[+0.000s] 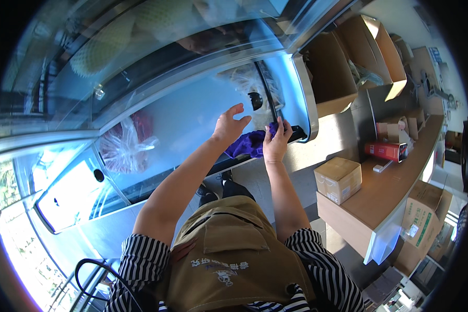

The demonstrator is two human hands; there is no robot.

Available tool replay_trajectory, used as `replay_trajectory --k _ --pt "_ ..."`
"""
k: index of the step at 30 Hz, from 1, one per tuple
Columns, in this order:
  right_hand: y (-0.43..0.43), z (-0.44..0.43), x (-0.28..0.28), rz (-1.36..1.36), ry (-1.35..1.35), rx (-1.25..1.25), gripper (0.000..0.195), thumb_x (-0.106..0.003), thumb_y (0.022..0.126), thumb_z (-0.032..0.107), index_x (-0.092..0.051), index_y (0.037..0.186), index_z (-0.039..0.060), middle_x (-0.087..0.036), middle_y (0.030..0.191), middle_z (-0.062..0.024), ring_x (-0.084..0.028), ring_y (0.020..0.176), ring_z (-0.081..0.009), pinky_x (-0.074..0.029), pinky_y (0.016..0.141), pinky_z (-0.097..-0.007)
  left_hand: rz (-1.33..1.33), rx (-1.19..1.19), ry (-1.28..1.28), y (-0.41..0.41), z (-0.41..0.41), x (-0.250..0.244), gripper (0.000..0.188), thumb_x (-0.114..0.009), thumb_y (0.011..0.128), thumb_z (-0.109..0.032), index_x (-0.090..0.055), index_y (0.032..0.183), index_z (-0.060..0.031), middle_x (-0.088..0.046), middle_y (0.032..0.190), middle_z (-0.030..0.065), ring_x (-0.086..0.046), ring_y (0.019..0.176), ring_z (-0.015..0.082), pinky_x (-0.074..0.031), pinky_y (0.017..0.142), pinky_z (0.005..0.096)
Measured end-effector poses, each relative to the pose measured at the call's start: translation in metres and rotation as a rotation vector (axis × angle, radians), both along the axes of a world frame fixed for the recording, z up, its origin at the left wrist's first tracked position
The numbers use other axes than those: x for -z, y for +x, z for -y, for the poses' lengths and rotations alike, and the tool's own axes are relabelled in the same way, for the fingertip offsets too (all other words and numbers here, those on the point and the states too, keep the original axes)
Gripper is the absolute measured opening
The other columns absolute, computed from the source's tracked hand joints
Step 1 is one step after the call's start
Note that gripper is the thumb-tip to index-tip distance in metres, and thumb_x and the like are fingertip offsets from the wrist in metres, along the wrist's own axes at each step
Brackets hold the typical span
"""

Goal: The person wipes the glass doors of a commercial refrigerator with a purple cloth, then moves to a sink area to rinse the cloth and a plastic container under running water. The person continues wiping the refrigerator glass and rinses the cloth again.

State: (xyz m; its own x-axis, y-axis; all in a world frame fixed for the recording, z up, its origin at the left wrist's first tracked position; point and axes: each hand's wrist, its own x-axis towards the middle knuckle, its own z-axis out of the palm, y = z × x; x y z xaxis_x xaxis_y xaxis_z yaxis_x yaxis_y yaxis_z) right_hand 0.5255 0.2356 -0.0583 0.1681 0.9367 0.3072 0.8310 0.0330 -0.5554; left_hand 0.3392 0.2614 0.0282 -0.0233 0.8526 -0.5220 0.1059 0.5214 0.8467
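A display cabinet with a blue-lit interior (179, 105) stands before me, its front edge trimmed in black. My right hand (276, 144) holds a bunched purple cloth (245, 145) at the cabinet's right front corner. Its fingertips are at the lower end of a black bar (266, 84), perhaps a glass door's edge; contact is unclear. Bare and spread, my left hand (231, 125) hovers left of the cloth, thumb apart from the fingers. Behind that bar lies a clear plastic bag (241, 78), near a round black finger grip (255, 101).
Inside the cabinet at left is a plastic bag with red contents (126, 146). A glass panel (74, 195) bears another black grip (98, 175). At right are open cardboard boxes (331, 74) and a wooden counter (390, 183) with a carton (338, 179) and a red box (384, 151).
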Motion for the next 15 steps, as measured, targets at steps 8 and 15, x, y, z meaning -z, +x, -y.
replay_trajectory --k 8,15 --pt "0.012 -0.013 -0.001 -0.092 -0.015 0.100 0.037 -0.073 0.089 0.017 -0.060 0.123 0.0129 -0.057 0.116 -0.0127 -0.063 0.102 -0.0340 -0.057 0.080 -0.0420 0.144 -0.144 -0.147 0.034 -0.029 0.015 0.041 -0.061 0.100 -0.019 -0.057 0.138 -0.0050 -0.066 0.122 0.0044 -0.068 0.092 0.0145 -0.047 0.066 0.0268" --pt "0.029 -0.034 -0.007 -0.105 0.055 0.190 0.030 -0.076 0.082 0.006 -0.065 0.109 0.0157 -0.053 0.106 -0.0118 -0.063 0.090 -0.0329 -0.057 0.072 -0.0432 0.177 -0.159 -0.162 0.056 -0.047 0.017 0.037 -0.054 0.103 -0.012 -0.056 0.140 -0.0047 -0.063 0.128 0.0061 -0.068 0.086 0.0146 -0.047 0.063 0.0259"
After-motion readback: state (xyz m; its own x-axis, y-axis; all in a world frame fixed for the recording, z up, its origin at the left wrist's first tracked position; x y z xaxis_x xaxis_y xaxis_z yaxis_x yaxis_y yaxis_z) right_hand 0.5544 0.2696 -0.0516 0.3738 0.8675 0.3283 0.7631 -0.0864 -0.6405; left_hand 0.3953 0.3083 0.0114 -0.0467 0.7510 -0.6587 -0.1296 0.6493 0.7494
